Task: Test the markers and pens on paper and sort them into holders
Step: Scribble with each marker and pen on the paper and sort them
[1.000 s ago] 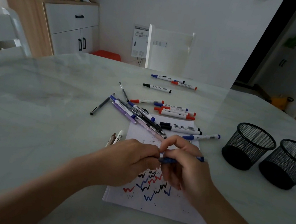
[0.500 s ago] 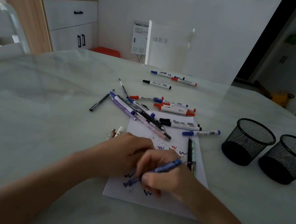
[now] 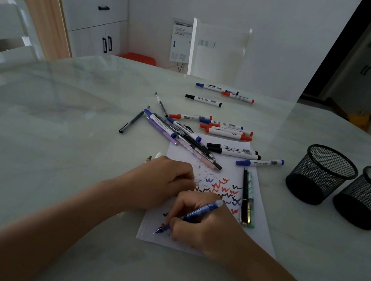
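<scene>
Your right hand (image 3: 204,230) has slid the gripped blue pen (image 3: 200,209) toward the near edge of the paper (image 3: 257,239) | left hand (image 3: 161,180) curled on the paper, contents hidden: cannot tell

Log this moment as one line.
step: testing blue pen on paper | right hand: grips pen | left hand: rests on paper | mesh holders: no pens visible
</scene>
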